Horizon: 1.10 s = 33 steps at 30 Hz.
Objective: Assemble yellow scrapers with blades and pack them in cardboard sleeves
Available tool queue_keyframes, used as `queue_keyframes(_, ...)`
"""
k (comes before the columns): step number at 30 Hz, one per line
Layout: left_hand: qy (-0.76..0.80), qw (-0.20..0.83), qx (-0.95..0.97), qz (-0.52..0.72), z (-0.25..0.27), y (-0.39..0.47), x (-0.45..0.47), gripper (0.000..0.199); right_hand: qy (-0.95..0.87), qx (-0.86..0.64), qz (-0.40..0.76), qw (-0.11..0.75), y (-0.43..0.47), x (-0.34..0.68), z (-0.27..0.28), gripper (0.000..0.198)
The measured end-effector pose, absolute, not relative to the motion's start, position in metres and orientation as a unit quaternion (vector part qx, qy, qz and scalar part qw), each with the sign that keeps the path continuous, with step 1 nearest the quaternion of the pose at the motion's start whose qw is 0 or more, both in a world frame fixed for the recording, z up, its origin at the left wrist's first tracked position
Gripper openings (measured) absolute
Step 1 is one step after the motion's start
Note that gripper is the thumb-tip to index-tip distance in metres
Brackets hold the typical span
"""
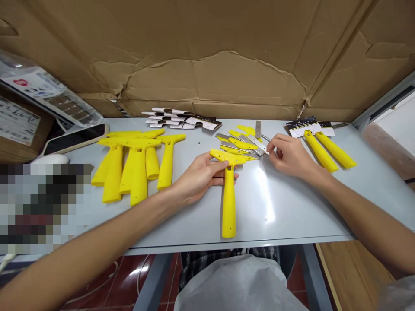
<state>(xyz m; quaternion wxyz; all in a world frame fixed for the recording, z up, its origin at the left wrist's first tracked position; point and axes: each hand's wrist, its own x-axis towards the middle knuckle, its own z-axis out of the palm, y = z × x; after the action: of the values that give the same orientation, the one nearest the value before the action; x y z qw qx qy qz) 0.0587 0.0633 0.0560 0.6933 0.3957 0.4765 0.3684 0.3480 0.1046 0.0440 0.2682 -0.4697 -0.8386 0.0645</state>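
My left hand (207, 177) grips a yellow scraper handle (228, 203) by its wide T-shaped head, thumb on top, with the shaft pointing toward me. To the right, my right hand (288, 155) is closed in a pinch beside a pile of metal blades (258, 129) and yellow cover pieces (242, 143). Something small and pale shows at its fingertips, too small to make out. A thin metal rod (266, 138) lies behind those fingers, its far part hidden by the hand.
Several yellow handles (138, 177) lie at the left. Folded cards (183, 119) are stacked at the back. Two carded scrapers (320, 151) lie at the right. A phone (76, 139) rests by a box (19, 125) at left. A cardboard wall (207, 77) bounds the table's rear.
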Motion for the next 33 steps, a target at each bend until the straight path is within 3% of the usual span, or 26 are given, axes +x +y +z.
queue_keyframes(17, 0.459, 0.72, 0.351, 0.386, 0.0623, 0.0591, 0.0615, 0.019, -0.81, -0.539, 0.072, 0.218, 0.1112, 0.3512, 0.0438, 0.023)
queue_keyframes(24, 0.46, 0.717, 0.354, 0.386, 0.0612, 0.0591, 0.0618, 0.019, -0.8, -0.577, 0.06, 0.156, 0.1077, 0.3471, 0.0482, 0.032)
queue_keyframes(33, 0.439, 0.722, 0.372, 0.384, 0.0582, 0.0588, 0.0586, 0.026, -0.782, -0.591, 0.093, 0.177, 0.1103, 0.3466, 0.0504, 0.032)
